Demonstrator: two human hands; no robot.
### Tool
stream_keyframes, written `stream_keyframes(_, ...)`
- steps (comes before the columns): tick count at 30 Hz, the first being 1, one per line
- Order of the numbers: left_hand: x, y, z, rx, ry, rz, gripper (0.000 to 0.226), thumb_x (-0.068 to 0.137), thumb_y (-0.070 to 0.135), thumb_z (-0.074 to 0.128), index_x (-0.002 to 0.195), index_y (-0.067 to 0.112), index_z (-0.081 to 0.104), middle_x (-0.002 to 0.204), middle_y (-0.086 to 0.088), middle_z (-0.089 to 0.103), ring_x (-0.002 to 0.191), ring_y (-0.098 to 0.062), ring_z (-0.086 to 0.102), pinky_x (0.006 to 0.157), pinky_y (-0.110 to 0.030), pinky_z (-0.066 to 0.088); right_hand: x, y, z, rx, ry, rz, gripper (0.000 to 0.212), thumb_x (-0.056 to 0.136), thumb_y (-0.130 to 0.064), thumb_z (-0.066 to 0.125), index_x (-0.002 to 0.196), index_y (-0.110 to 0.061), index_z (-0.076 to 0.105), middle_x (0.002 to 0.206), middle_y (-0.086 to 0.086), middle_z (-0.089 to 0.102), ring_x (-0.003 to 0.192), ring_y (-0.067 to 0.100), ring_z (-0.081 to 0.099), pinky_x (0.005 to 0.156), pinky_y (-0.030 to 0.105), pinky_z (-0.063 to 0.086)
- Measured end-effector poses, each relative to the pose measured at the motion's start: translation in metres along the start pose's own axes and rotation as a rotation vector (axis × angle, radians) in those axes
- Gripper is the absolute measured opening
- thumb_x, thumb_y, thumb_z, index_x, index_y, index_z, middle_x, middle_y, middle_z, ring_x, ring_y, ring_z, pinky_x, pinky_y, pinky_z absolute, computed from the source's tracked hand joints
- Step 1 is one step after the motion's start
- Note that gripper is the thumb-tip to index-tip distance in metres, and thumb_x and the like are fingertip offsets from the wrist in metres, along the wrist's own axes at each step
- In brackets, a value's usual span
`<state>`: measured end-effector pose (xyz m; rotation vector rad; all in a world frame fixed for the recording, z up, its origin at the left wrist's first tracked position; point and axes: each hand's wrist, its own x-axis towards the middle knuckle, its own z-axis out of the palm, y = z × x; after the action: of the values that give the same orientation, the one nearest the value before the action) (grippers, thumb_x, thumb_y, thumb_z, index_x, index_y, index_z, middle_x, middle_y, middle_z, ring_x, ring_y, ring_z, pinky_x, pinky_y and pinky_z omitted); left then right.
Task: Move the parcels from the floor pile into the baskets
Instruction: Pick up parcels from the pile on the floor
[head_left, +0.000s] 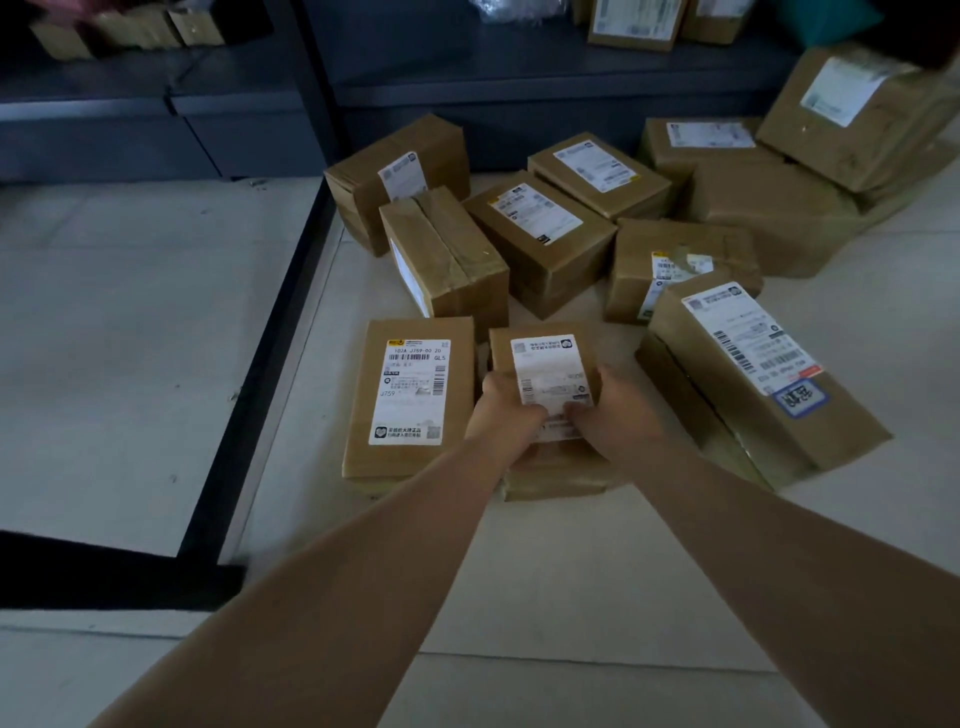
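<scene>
Two bare arms reach forward and down over a pale tiled floor (519, 597). The left hand (506, 410) and right hand (613, 410) grip the near end of a small brown parcel (540, 348) with a white label. It sits at the front of a pile of cardboard parcels (545, 234). A flat labelled parcel (410, 395) lies just left. Dark shelving (519, 67) stands behind.
</scene>
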<state>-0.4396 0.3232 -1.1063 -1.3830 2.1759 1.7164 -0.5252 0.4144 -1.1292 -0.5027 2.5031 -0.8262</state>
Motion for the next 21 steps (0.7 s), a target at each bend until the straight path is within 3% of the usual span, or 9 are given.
stream_keyframes(2, -0.003, 0.001, -0.004, -0.036, 0.019, 0.065, 0.066, 0.082, 0.01, 0.058, 0.14, 0.018, 0.027, 0.116, -0.002, 0.061, 0.084, -0.012, 0.053, 0.053, -0.02, 0.04, -0.003, 0.003, -0.008, 0.026, 0.016, -0.005, 0.038, 0.088, -0.018, 0.059, 0.124, -0.013, 0.047, 0.125, 0.009, 0.059, 0.112, 0.028, 0.057, 0.089, 0.037, 0.047)
stream_keyframes(5, -0.009, 0.01, -0.009, -0.069, -0.001, 0.134, 0.067, 0.084, 0.011, 0.058, 0.143, 0.022, 0.027, 0.125, 0.0, 0.058, 0.1, -0.018, 0.056, 0.072, -0.025, 0.045, -0.01, -0.006, -0.016, 0.249, 0.022, -0.047, 0.041, 0.089, -0.015, 0.058, 0.129, -0.014, 0.047, 0.124, 0.008, 0.06, 0.097, 0.023, 0.061, 0.076, 0.031, 0.054)
stream_keyframes(8, -0.017, 0.02, -0.008, 0.033, -0.079, 0.162, 0.059, 0.085, 0.011, 0.053, 0.14, 0.018, 0.032, 0.119, -0.002, 0.057, 0.09, -0.015, 0.053, 0.072, -0.023, 0.039, -0.008, -0.028, -0.013, 0.138, 0.049, -0.122, 0.051, 0.09, -0.02, 0.056, 0.138, -0.015, 0.04, 0.131, 0.007, 0.054, 0.112, 0.025, 0.055, 0.085, 0.032, 0.049)
stream_keyframes(10, -0.019, 0.022, -0.009, 0.083, -0.117, 0.153, 0.056, 0.084, 0.007, 0.053, 0.137, 0.014, 0.036, 0.106, 0.001, 0.057, 0.078, -0.008, 0.05, 0.059, -0.016, 0.038, -0.005, -0.033, -0.01, -0.009, 0.012, -0.05, 0.056, 0.086, -0.02, 0.062, 0.137, -0.013, 0.039, 0.131, 0.01, 0.052, 0.115, 0.028, 0.053, 0.08, 0.031, 0.05)
stream_keyframes(12, -0.018, 0.018, -0.012, 0.109, -0.14, 0.123, 0.056, 0.084, 0.008, 0.054, 0.136, 0.014, 0.037, 0.116, -0.001, 0.059, 0.088, -0.01, 0.054, 0.062, -0.015, 0.042, -0.005, -0.025, -0.007, -0.177, -0.078, -0.013, 0.054, 0.085, -0.024, 0.064, 0.134, -0.013, 0.042, 0.13, 0.011, 0.053, 0.115, 0.028, 0.054, 0.088, 0.032, 0.048)
stream_keyframes(14, -0.016, 0.009, -0.014, 0.158, -0.116, 0.084, 0.054, 0.085, 0.01, 0.055, 0.136, 0.011, 0.036, 0.127, -0.007, 0.055, 0.099, -0.018, 0.055, 0.069, -0.023, 0.044, -0.007, -0.01, -0.002, -0.135, -0.124, 0.006, 0.048, 0.087, -0.026, 0.062, 0.131, -0.013, 0.046, 0.13, 0.012, 0.054, 0.114, 0.027, 0.053, 0.09, 0.03, 0.043)
stream_keyframes(18, -0.009, -0.004, -0.013, 0.25, -0.121, -0.012, 0.063, 0.086, 0.019, 0.057, 0.14, 0.008, 0.025, 0.131, -0.011, 0.046, 0.108, -0.023, 0.052, 0.075, -0.028, 0.041, -0.011, 0.005, 0.003, 0.04, -0.211, 0.151, 0.052, 0.082, -0.033, 0.068, 0.125, -0.008, 0.053, 0.127, 0.013, 0.058, 0.111, 0.026, 0.056, 0.076, 0.025, 0.041)
stream_keyframes(19, -0.008, -0.006, -0.012, 0.269, -0.122, -0.017, 0.066, 0.086, 0.022, 0.058, 0.14, 0.009, 0.024, 0.126, -0.01, 0.048, 0.108, -0.023, 0.052, 0.076, -0.028, 0.042, -0.01, 0.007, 0.004, 0.076, -0.217, 0.14, 0.048, 0.082, -0.031, 0.069, 0.123, -0.008, 0.055, 0.125, 0.013, 0.059, 0.11, 0.026, 0.057, 0.077, 0.024, 0.041)
stream_keyframes(21, -0.006, -0.008, -0.009, 0.211, -0.073, -0.043, 0.072, 0.082, 0.021, 0.062, 0.142, 0.012, 0.022, 0.098, 0.002, 0.053, 0.088, -0.016, 0.054, 0.067, -0.025, 0.042, -0.01, 0.009, 0.005, 0.183, -0.192, 0.145, 0.047, 0.082, -0.025, 0.07, 0.122, -0.008, 0.054, 0.124, 0.012, 0.06, 0.109, 0.026, 0.057, 0.081, 0.027, 0.044)
